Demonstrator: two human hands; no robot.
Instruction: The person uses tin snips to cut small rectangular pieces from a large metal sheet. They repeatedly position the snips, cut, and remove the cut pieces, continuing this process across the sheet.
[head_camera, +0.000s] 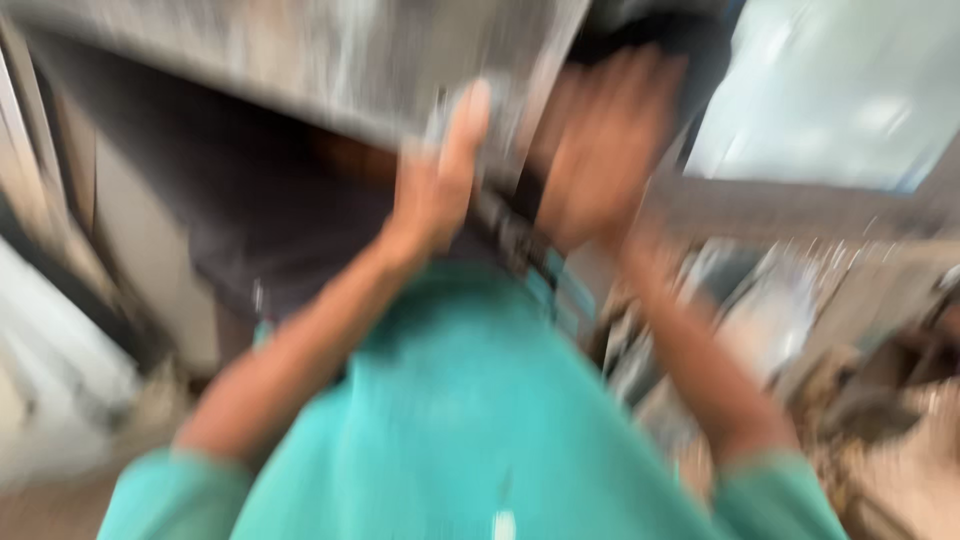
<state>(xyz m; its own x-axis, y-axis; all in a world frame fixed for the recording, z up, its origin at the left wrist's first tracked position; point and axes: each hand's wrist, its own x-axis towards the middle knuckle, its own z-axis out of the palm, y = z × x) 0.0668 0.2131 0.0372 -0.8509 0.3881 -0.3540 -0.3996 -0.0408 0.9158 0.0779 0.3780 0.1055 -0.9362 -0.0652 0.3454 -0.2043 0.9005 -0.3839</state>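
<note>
Your left hand is pressing against the lower edge of a grey metal panel, thumb raised along it. Your right hand is spreading wide open just beside that edge; blur is hiding any contact. The panel is tilting overhead, scuffed and dull.

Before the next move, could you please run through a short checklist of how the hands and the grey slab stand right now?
1. Left hand on the grey slab: ok, thumb up against its lower edge.
2. Right hand on the slab: cannot tell, too blurred to see contact.
3. Slab level: not ok, it slopes down to the right.
4. Secure grip: cannot tell, fingers smeared by motion.
5. View of the things below: not ok, the teal garment fills the lower picture and the clutter on the right is a blur.
</note>
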